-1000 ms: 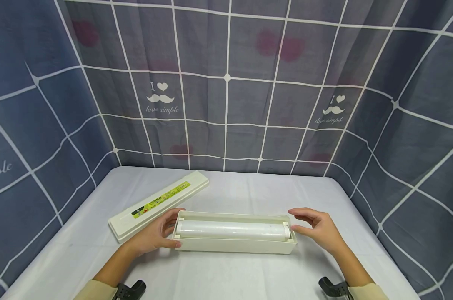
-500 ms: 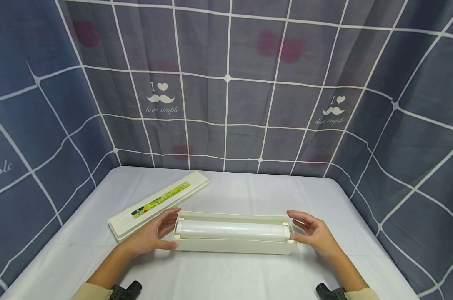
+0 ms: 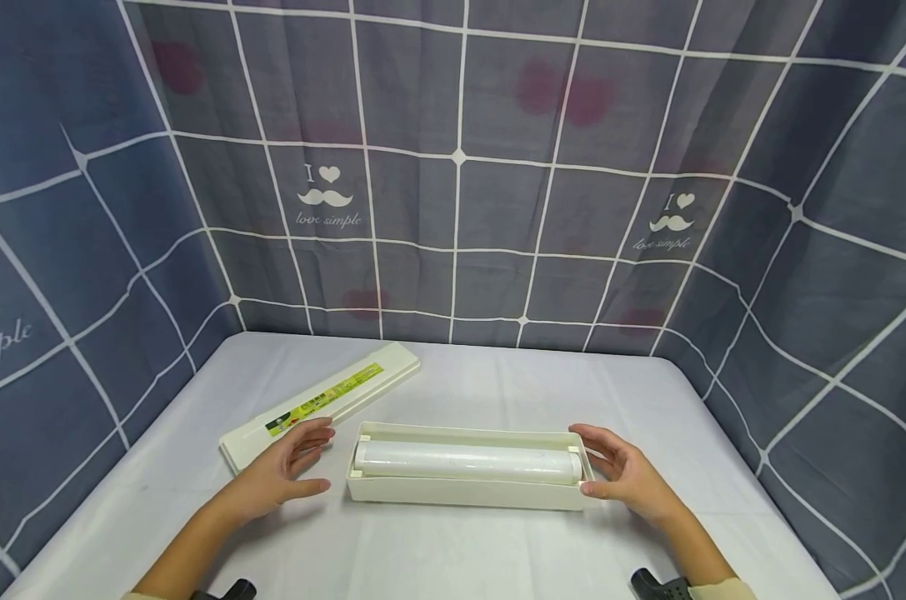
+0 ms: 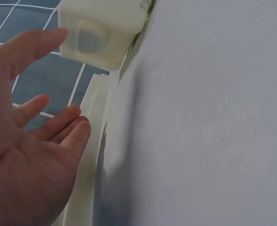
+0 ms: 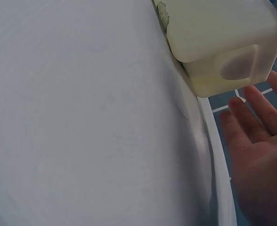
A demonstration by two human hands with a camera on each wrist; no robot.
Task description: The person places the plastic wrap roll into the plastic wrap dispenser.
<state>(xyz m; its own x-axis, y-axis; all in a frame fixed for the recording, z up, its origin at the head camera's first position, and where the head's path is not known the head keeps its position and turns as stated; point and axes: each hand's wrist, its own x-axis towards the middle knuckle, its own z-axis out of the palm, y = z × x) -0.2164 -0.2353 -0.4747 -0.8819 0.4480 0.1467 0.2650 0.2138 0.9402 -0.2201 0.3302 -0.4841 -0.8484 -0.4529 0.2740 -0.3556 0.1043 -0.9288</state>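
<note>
A long cream plastic box (image 3: 468, 493), its top off, sits on the table with a white roll of cling film (image 3: 468, 462) lying inside. My left hand (image 3: 272, 477) is off the box's left end, fingers relaxed and thumb apart, holding nothing. In the left wrist view a gap shows between that hand (image 4: 39, 141) and the box end (image 4: 98, 40). At the other end, my right hand (image 3: 623, 471) spans the box's right side, thumb by the front corner and fingers by the back one. The right wrist view shows its fingers (image 5: 256, 115) loosely extended beside the box; contact is unclear.
A long cream lid (image 3: 325, 406) with a yellow-green label lies slanted behind my left hand, at the back left. White cloth (image 3: 468, 554) covers the table. Dark blue checked curtains (image 3: 453, 200) stand at the back and both sides.
My left hand has let go of the box's left end and drawn away to the left. My right hand has come in against the right end. Box and lid stay put.
</note>
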